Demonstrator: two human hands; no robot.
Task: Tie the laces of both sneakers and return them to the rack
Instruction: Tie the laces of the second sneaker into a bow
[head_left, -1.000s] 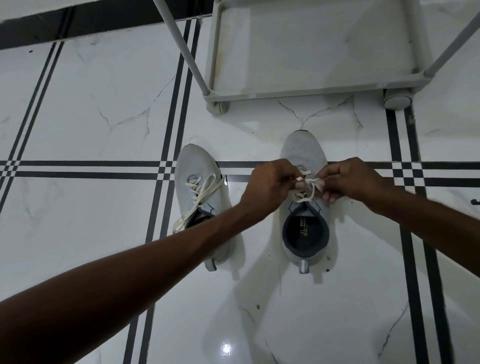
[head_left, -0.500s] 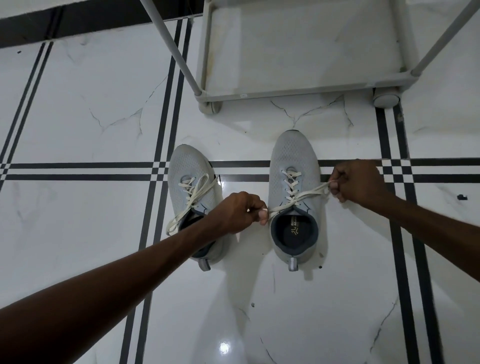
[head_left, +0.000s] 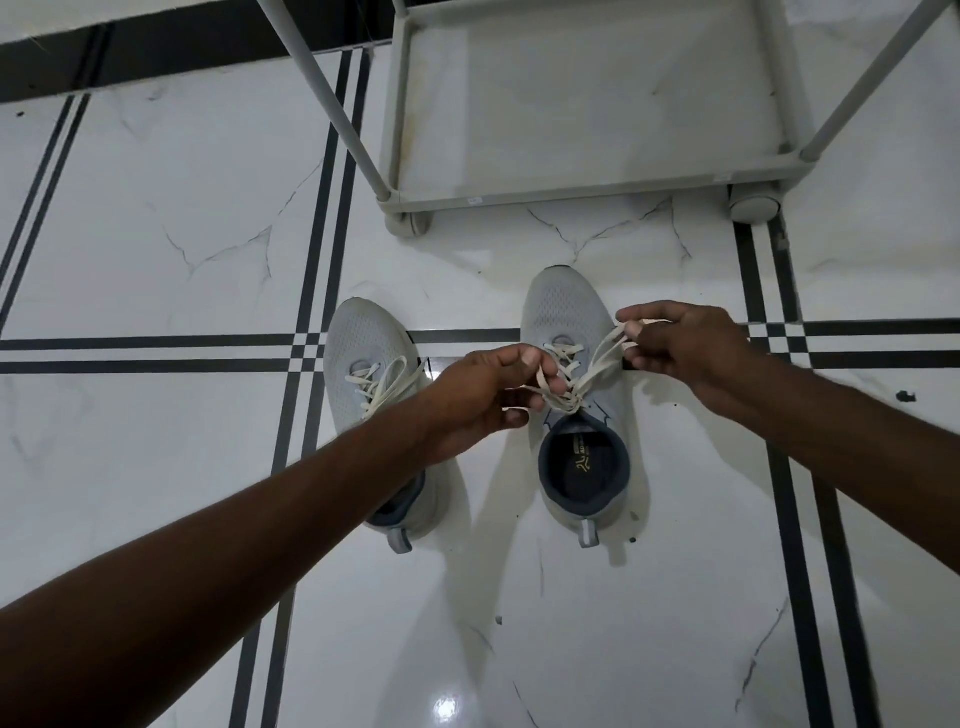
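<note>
At frame centre, slightly right, the right-hand sneaker (head_left: 571, 395) is being laced on the white tiled floor (head_left: 156, 234); a lace end is pinched closed in the left hand (head_left: 483, 397) just beside the tongue, the other end is folded into what looks like a loop and pinched in the right hand (head_left: 680, 343) up and to the right of the eyelets. The laces (head_left: 576, 384) are crossed low at the throat, so a first knot is judged to be in place and the bow stage in hand. The second sneaker (head_left: 363, 374), left of centre, is partly covered by the left forearm, its laces lying loose and untied. The rack (head_left: 571, 195) at upper right is seen with a bare bottom shelf. Next move, judged: a loop is needed on the left side, wrapped round the right loop and pulled snug, tension kept on both ends so the base knot is not slackened
</note>
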